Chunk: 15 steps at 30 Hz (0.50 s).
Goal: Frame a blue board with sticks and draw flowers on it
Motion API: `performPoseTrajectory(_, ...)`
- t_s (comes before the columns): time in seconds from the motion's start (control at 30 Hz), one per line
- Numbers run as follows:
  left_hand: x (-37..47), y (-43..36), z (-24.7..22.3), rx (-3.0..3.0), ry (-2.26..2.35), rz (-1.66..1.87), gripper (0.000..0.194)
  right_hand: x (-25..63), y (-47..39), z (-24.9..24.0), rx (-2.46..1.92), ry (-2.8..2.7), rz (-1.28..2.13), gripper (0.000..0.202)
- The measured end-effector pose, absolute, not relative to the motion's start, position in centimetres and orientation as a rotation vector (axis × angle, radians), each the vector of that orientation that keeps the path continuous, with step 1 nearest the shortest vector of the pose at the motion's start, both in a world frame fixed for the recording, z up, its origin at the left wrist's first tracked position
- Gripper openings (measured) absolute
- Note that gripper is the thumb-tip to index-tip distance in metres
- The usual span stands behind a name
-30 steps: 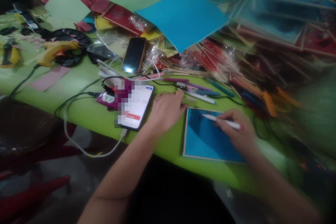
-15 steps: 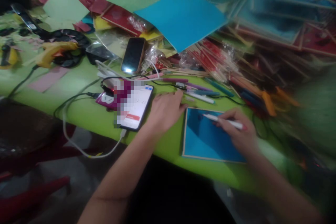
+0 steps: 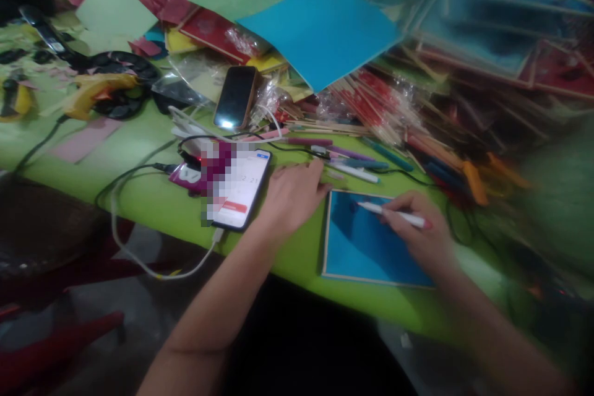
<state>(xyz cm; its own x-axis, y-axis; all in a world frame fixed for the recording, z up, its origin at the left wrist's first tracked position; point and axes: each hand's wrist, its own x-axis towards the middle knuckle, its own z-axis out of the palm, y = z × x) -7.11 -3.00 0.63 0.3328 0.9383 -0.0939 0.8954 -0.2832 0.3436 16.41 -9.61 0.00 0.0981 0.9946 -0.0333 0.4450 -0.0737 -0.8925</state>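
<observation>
A blue square board [image 3: 366, 253] with pale wooden edges lies flat on the green table [image 3: 292, 260]. My right hand [image 3: 424, 229] is closed around a white marker [image 3: 399, 216] with a red end, its tip at a small dark mark near the board's upper left. Between the board and a lit phone [image 3: 241, 198], my left hand [image 3: 294, 192] rests palm down on the table, its fingers spread and nothing seen in it. Several pens, one of them white with a teal end [image 3: 355, 171], lie just beyond the fingers.
Behind lie a second phone [image 3: 235, 96], a large blue sheet [image 3: 320, 34] and bundled sticks [image 3: 371, 99]. A yellow glue gun [image 3: 102, 90] is at left, orange-handled scissors [image 3: 476, 182] at right. Cables loop by the lit phone and hang over the front edge.
The marker in my right hand has shifted slightly left at the same part of the board. My left hand has stayed in place.
</observation>
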Motion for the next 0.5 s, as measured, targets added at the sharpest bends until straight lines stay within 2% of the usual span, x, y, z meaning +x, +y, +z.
performPoseTrajectory(0.2, -7.08, -2.92, 0.82, 2.229, 1.622, 0.158, 0.015, 16.27, -9.57, 0.12, -1.664, -1.427, 0.912, 0.016)
performPoseTrajectory(0.5, -7.09, -3.00, 0.80, 2.254, 1.621, 0.155, 0.013, 16.58, -9.64, -0.08, -1.639, -1.424, 0.901, 0.012)
